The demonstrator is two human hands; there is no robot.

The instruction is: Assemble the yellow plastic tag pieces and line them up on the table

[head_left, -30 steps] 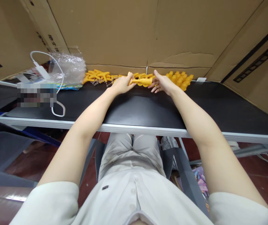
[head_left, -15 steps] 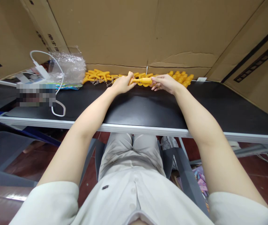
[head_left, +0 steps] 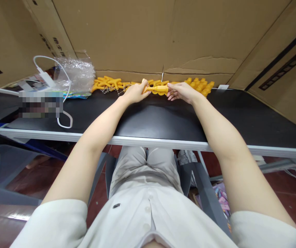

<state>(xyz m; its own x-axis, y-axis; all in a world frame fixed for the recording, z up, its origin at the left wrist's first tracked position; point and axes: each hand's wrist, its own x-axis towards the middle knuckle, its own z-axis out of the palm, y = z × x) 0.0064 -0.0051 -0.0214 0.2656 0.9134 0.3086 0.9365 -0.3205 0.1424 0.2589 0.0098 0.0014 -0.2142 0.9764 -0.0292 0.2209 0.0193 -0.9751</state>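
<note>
While left hand (head_left: 136, 93) grips yellow piece (head_left: 161, 89), right hand (head_left: 183, 92) pinches end.

Looks to me like a small workshop, or some corner for bench work: a long black bench (head_left: 160, 119) with a metal edge, printed cardboard (head_left: 132, 38) walling it in, yellow parts (head_left: 108, 82) and thin chains (head_left: 108, 91) along its back, red tiled floor (head_left: 290, 206) below.

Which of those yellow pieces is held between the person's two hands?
The ribbed yellow piece: its thin end is at the left hand, its thick end at the right hand. The other yellow pieces lie along the cardboard.
</note>
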